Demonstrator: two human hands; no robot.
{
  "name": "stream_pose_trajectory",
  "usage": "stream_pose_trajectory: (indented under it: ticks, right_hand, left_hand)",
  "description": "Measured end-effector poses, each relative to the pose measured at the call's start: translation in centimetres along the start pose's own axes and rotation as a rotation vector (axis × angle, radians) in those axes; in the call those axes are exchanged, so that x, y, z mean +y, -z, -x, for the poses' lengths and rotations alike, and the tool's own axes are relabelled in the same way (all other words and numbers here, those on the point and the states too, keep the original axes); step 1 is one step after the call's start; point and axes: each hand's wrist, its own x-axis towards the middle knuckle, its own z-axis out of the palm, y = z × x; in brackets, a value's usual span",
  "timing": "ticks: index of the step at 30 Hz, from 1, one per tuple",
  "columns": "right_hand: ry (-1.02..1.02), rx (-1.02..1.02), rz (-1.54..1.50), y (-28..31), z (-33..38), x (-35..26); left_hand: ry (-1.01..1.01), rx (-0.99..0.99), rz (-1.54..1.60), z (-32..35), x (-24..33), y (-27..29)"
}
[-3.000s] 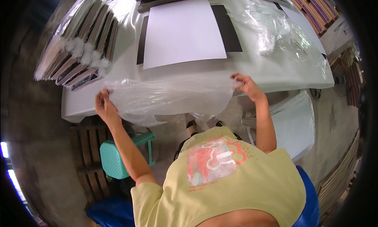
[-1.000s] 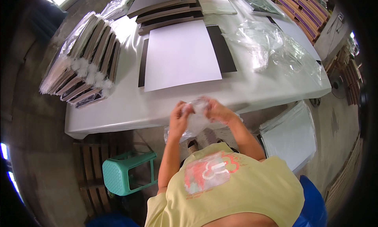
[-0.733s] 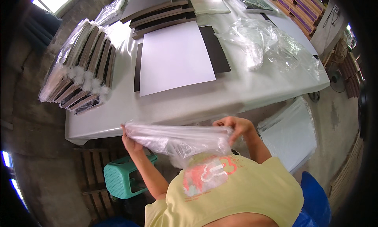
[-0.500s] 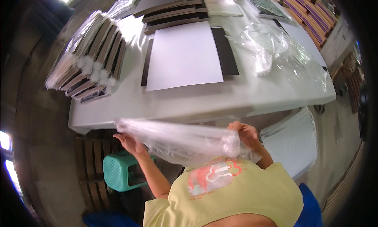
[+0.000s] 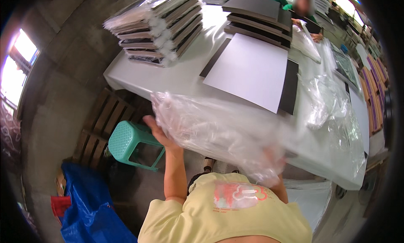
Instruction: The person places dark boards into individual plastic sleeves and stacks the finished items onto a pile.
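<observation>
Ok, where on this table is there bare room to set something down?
Mainly the tabletop between the wrapped stack and the black board under the white sheet; also a thin strip between that board and the crumpled film. The dark board stack crowds the far side; held plastic veils the near edge's middle.

Wears pale-yellow T-shirt (image 5: 269,217), short-sleeved, round-necked. Chest print (image 5: 240,196): blocky pinkish-red patch, rounded red outline, white shape inside. Dark legwear (image 5: 197,178), mostly hidden below hem.

A head-worn fisheye views the table (image 5: 179,79) below
</observation>
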Motion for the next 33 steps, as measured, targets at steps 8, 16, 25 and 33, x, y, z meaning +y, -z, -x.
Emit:
stream_pose_trajectory:
  ticks: [8,16,25,33]
  right_hand:
    - [0.682,0.107,0.109,-2.3,-3.2,-5.2]
    - [0.908,-0.154,-0.790,-0.7,-4.5,-10.7]
    - [-0.234,0.482,0.259,2.6,-5.1,2.0]
    - [0.002,1.421,0.646,4.7,-10.9,2.3]
  left_hand:
    - [0.448,0.016,-0.127,3.8,0.5,7.8]
    - [1.298,-0.077,-0.339,4.8,-3.8,12.7]
    - [0.551,0.015,0.329,-10.0,-0.8,16.7]
    - [1.000,-0.303,-1.168,-16.4,-1.7,20.7]
